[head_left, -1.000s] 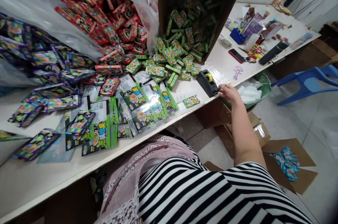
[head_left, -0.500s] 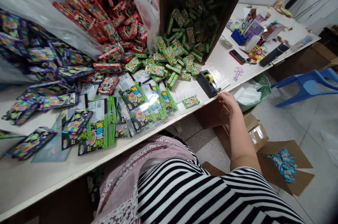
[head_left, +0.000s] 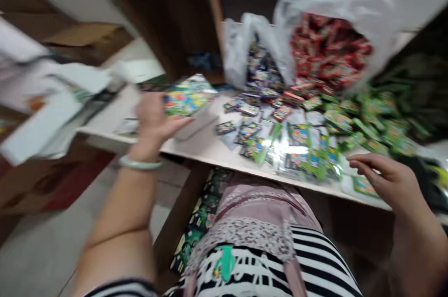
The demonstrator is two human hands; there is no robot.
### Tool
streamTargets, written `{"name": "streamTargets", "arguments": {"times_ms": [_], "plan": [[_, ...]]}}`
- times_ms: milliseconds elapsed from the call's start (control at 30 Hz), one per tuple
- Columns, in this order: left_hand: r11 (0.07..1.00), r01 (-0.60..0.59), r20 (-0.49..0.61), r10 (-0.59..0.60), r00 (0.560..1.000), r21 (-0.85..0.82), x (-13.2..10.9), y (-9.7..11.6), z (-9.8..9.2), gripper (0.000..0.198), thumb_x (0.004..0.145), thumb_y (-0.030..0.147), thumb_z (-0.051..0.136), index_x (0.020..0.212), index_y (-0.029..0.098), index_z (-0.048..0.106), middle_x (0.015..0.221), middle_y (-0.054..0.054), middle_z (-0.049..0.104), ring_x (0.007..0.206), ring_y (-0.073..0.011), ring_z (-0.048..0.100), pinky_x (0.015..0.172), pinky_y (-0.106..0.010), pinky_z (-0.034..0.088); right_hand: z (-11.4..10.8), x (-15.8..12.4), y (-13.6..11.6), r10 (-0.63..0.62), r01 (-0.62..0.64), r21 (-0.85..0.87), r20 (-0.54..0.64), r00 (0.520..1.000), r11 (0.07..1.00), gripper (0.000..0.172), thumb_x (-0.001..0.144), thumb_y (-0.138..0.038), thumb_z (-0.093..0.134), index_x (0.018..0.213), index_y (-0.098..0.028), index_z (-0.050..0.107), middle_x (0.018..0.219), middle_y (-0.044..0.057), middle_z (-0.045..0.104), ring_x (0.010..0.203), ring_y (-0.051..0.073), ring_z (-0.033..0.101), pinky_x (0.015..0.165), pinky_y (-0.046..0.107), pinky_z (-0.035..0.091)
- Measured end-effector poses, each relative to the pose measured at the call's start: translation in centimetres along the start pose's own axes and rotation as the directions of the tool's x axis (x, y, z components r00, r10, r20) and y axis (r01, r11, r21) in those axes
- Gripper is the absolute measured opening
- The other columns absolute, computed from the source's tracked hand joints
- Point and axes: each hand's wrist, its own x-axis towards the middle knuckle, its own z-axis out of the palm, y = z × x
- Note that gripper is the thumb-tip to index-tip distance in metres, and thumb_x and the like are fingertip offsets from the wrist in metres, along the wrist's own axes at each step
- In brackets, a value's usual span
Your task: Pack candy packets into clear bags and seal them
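At the left end of the table my left hand [head_left: 154, 117], with a pale bangle on the wrist, is closed on a flat, brightly printed packet [head_left: 191, 96], thumb along its near edge. Motion blur hides the packet's finer detail. My right hand [head_left: 392, 176] hovers over the front edge at the right, its thumb and fingers pinched together. What they hold, if anything, is too small to make out. Below that hand lies a small green box [head_left: 364, 185]. Clear, green-edged printed pouches [head_left: 297, 159] lie between the hands, with small dark purple packets [head_left: 226, 127] beside them.
Behind stand plastic bags of red packets [head_left: 329, 54] and dark purple packets [head_left: 261, 66]. Green boxes [head_left: 378, 115] spill from a dark carton at right. A black tape dispenser [head_left: 432, 189] is at the right edge. White sheets [head_left: 45, 120] and cardboard boxes [head_left: 80, 38] crowd the left.
The view has swung left. My right hand has left the tape dispenser and moved over the table's front edge. My left hand has come into view with a printed packet.
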Motion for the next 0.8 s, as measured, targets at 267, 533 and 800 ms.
{"name": "streamTargets", "arguments": {"times_ms": [267, 533, 800], "plan": [[0.960, -0.016, -0.125, 0.053, 0.991, 0.281, -1.7, -4.0, 1.4, 0.081, 0.068, 0.065, 0.080, 0.124, 0.015, 0.051, 0.124, -0.020, 0.059, 0.119, -0.0385, 0.056, 0.103, -0.050, 0.041, 15.9, 13.9, -23.2, -0.662, 0.498, 0.601, 0.071, 0.746, 0.625, 0.018, 0.091, -0.028, 0.064, 0.096, -0.037, 0.078, 0.085, -0.001, 0.078, 0.077, 0.018, 0.072, 0.074, 0.034, 0.059], [0.978, -0.045, -0.206, 0.088, 0.975, 0.204, -3.4, -3.8, 2.1, 0.076, 0.069, 0.061, 0.081, 0.121, 0.016, 0.046, 0.135, -0.023, 0.055, 0.124, -0.0389, 0.054, 0.105, -0.054, 0.040, 25.7, 18.4, -26.5, -0.488, 0.157, 0.768, 0.223, 0.844, 0.621, 0.057, 0.084, -0.037, 0.067, 0.139, -0.031, 0.055, 0.078, -0.002, 0.072, 0.063, 0.016, 0.061, 0.059, 0.032, 0.053], [0.979, -0.048, -0.149, 0.078, 0.986, 0.197, -3.1, -3.5, 1.2, 0.068, 0.072, 0.054, 0.081, 0.120, 0.016, 0.051, 0.138, -0.022, 0.052, 0.125, -0.0383, 0.051, 0.107, -0.054, 0.040, 27.6, 20.2, -26.1, -0.309, -0.010, 0.660, 0.365, 0.878, 0.751, 0.040, 0.071, -0.029, 0.069, 0.109, -0.026, 0.055, 0.060, -0.009, 0.062, 0.046, 0.010, 0.050, 0.045, 0.024, 0.038]]}}
